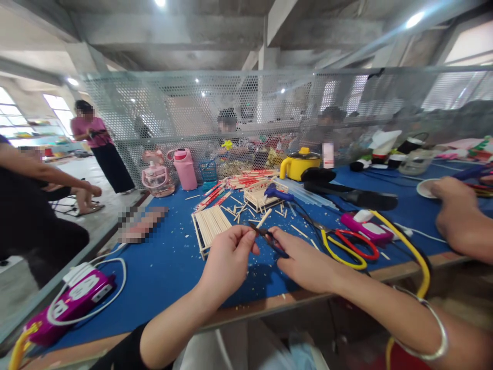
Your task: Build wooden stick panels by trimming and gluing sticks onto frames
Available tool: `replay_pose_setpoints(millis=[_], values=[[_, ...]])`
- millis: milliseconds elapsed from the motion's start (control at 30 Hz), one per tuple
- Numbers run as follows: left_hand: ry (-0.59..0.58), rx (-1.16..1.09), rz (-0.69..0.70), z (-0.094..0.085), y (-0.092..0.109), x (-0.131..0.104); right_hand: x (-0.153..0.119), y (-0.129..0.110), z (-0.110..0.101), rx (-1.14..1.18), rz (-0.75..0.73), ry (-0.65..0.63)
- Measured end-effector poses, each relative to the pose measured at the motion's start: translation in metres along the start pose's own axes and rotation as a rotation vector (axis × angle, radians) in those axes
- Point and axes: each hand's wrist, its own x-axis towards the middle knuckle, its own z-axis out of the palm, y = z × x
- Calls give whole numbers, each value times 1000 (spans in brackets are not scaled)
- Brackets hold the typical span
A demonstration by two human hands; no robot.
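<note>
My left hand (231, 252) is closed in a pinch beside the cutting tool. A short pale wooden stick (264, 218) runs up from its fingertips. In my right hand (304, 257) is a pair of dark-handled scissors (275, 245), the blades pointing left and meeting the stick by the left fingers. Just beyond the left hand stands a small raft-like frame of wooden sticks (211, 226). Behind it lie another stick structure (262, 198), cut stick pieces and a blue glue gun (278, 193).
Red-wrapped chopsticks (246, 181), a yellow pot (302, 165) and a pink bottle (185, 169) stand along the mesh partition. Red-and-yellow-handled scissors (352, 249) and a purple power strip (367, 228) lie at right. Another purple strip (71, 303) is front left. A neighbour's hand (458, 205) is far right.
</note>
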Motion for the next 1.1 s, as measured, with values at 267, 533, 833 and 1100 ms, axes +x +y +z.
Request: replay_pose_setpoints(millis=[267, 533, 833, 1100], values=[[146, 28, -99, -41, -11, 9, 15, 33, -12, -364, 368, -76], [-52, 220, -105, -31, -9, -2, 53, 53, 3, -521, 222, 118], [-225, 399, 76, -29, 5, -14, 12, -23, -18, -384, -362, -114], [-246, 696, 275, -33, 9, -25, -1, -28, -15, -209, -276, -109]])
